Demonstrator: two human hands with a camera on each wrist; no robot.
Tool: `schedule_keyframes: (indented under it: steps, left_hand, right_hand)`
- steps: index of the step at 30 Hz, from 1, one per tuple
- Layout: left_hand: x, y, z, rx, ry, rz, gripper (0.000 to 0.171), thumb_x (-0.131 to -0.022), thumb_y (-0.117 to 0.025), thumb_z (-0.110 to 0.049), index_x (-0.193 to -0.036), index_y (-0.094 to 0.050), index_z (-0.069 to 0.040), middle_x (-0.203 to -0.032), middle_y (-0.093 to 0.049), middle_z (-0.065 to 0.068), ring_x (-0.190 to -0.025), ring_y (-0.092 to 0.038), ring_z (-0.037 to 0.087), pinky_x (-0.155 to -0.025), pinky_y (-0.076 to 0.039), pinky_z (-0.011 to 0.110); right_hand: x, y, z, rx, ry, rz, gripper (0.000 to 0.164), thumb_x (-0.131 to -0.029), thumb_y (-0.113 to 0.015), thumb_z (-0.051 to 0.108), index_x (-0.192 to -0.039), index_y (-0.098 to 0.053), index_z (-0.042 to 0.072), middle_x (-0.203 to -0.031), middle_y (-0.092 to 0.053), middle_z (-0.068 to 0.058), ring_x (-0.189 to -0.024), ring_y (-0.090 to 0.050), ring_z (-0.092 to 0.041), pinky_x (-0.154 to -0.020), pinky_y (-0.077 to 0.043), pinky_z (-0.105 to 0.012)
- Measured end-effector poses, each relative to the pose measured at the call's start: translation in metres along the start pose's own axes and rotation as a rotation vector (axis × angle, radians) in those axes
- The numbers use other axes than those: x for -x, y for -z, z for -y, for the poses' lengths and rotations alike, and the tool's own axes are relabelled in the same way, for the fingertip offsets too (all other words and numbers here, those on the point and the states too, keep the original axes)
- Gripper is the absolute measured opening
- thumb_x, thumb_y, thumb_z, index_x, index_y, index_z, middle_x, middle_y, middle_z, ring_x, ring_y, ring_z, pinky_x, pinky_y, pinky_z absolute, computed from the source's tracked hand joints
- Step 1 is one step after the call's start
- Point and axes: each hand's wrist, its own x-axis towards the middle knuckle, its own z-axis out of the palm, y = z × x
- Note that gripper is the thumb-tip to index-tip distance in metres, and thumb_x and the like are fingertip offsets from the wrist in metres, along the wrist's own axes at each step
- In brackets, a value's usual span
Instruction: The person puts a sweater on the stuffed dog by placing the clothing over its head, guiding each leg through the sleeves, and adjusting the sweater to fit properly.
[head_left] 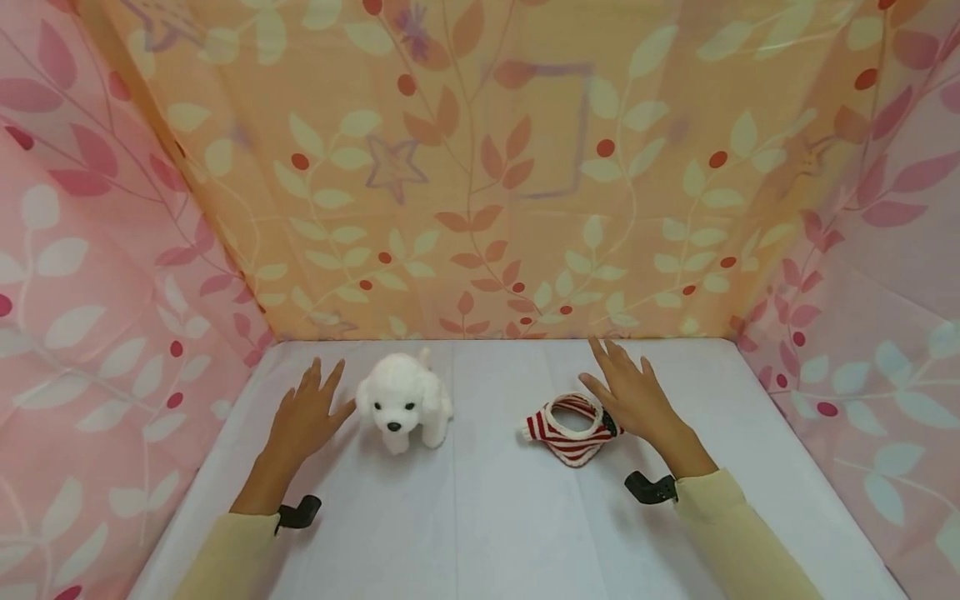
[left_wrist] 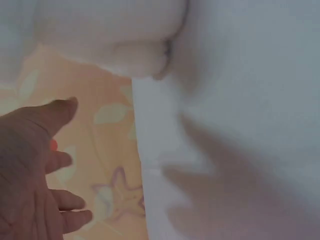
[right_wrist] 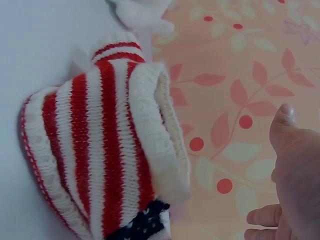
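A white plush dog stands on the white table in the head view, facing the camera. Just left of it is my left hand, fingers spread, thumb pointing at the dog's side. Toward the right lies a small knitted pet sweater with red and white stripes, a white ribbed collar and a dark blue patch. My right hand hovers at the sweater's right side with fingers extended, overlapping its edge in this view. In the right wrist view the sweater sits apart from the hand. Nothing is in either hand.
The white-covered table ends at a back wall of orange leaf-patterned cloth. Pink patterned cloth stands along the left and right. Each wrist carries a black camera mount, the left and the right.
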Motion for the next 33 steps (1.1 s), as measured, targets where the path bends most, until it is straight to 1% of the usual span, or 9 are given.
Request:
schedule_keyframes:
  steps: [4, 7, 10, 15, 20, 24, 28, 30, 33]
  left_hand:
    - [0.021, -0.002, -0.013, -0.012, -0.007, 0.028, 0.07, -0.098, -0.065, -0.041, -0.151, -0.044, -0.001, -0.153, -0.03, 0.04, -0.139, -0.034, 0.055, -0.102, -0.036, 0.071]
    - [0.038, -0.002, -0.025, -0.007, -0.006, 0.053, 0.062, -0.097, -0.067, -0.04, -0.143, -0.055, 0.0, -0.147, -0.04, 0.039, -0.132, -0.044, 0.054, -0.097, -0.041, 0.069]
    - [0.053, -0.001, -0.038, 0.011, 0.002, 0.116, 0.055, -0.098, -0.067, -0.038, -0.14, -0.059, -0.003, -0.143, -0.047, 0.036, -0.127, -0.05, 0.053, -0.094, -0.045, 0.066]
    - [0.07, 0.001, -0.064, 0.037, -0.009, 0.2, 0.05, -0.098, -0.066, -0.039, -0.137, -0.063, -0.007, -0.14, -0.055, 0.029, -0.124, -0.056, 0.047, -0.091, -0.049, 0.063]
    - [0.075, -0.005, -0.097, 0.074, -0.092, 0.192, 0.047, -0.097, -0.068, -0.04, -0.134, -0.066, -0.012, -0.138, -0.061, 0.021, -0.119, -0.063, 0.039, -0.089, -0.053, 0.056]
    - [0.076, -0.011, -0.122, 0.088, -0.168, 0.108, 0.042, -0.095, -0.071, -0.039, -0.127, -0.069, -0.012, -0.128, -0.067, 0.017, -0.109, -0.068, 0.035, -0.083, -0.056, 0.05]
    - [0.076, -0.01, -0.142, 0.094, -0.152, 0.026, 0.035, -0.095, -0.072, -0.037, -0.122, -0.071, -0.014, -0.118, -0.073, 0.006, -0.104, -0.07, 0.026, -0.082, -0.056, 0.044]
    - [0.074, -0.009, -0.151, 0.118, -0.149, 0.028, 0.035, -0.095, -0.071, -0.036, -0.123, -0.071, -0.015, -0.118, -0.073, 0.002, -0.105, -0.07, 0.022, -0.081, -0.056, 0.042]
    - [0.071, -0.008, -0.162, 0.158, -0.179, 0.057, 0.036, -0.097, -0.069, -0.037, -0.126, -0.071, -0.015, -0.121, -0.072, 0.001, -0.108, -0.069, 0.021, -0.082, -0.057, 0.041]
  right_hand:
    - [0.011, -0.002, -0.001, -0.018, 0.0, -0.013, 0.075, -0.106, -0.036, 0.058, -0.163, -0.018, 0.013, -0.161, -0.032, -0.022, -0.149, -0.027, -0.041, -0.115, -0.013, -0.069]
    - [0.019, -0.002, -0.002, -0.03, -0.005, -0.033, 0.073, -0.106, -0.037, 0.057, -0.161, -0.026, 0.009, -0.158, -0.038, -0.022, -0.144, -0.035, -0.043, -0.113, -0.024, -0.067]
    - [0.025, 0.0, -0.002, -0.041, -0.015, -0.05, 0.07, -0.107, -0.04, 0.053, -0.159, -0.03, 0.008, -0.155, -0.041, -0.023, -0.139, -0.042, -0.045, -0.11, -0.033, -0.064]
    - [0.033, 0.004, -0.002, -0.042, -0.037, -0.052, 0.066, -0.107, -0.045, 0.049, -0.156, -0.038, 0.005, -0.151, -0.047, -0.022, -0.135, -0.048, -0.045, -0.106, -0.039, -0.064]
    - [0.038, 0.006, -0.003, -0.03, -0.058, -0.063, 0.058, -0.106, -0.051, 0.044, -0.147, -0.051, 0.003, -0.142, -0.057, -0.022, -0.123, -0.057, -0.045, -0.097, -0.045, -0.065]
    - [0.041, 0.004, -0.004, -0.028, -0.061, -0.076, 0.052, -0.104, -0.057, 0.038, -0.142, -0.058, 0.003, -0.131, -0.065, -0.022, -0.114, -0.063, -0.043, -0.091, -0.048, -0.063]
    - [0.041, 0.001, -0.004, -0.031, -0.049, -0.07, 0.049, -0.103, -0.059, 0.036, -0.14, -0.06, 0.003, -0.126, -0.068, -0.021, -0.112, -0.064, -0.043, -0.087, -0.05, -0.062]
    - [0.041, 0.0, -0.003, -0.027, -0.051, -0.075, 0.048, -0.103, -0.06, 0.035, -0.139, -0.061, 0.004, -0.122, -0.069, -0.02, -0.109, -0.066, -0.042, -0.085, -0.051, -0.061]
    - [0.041, -0.001, -0.004, -0.021, -0.054, -0.08, 0.046, -0.102, -0.061, 0.034, -0.137, -0.063, 0.004, -0.12, -0.07, -0.019, -0.104, -0.067, -0.04, -0.082, -0.052, -0.06]
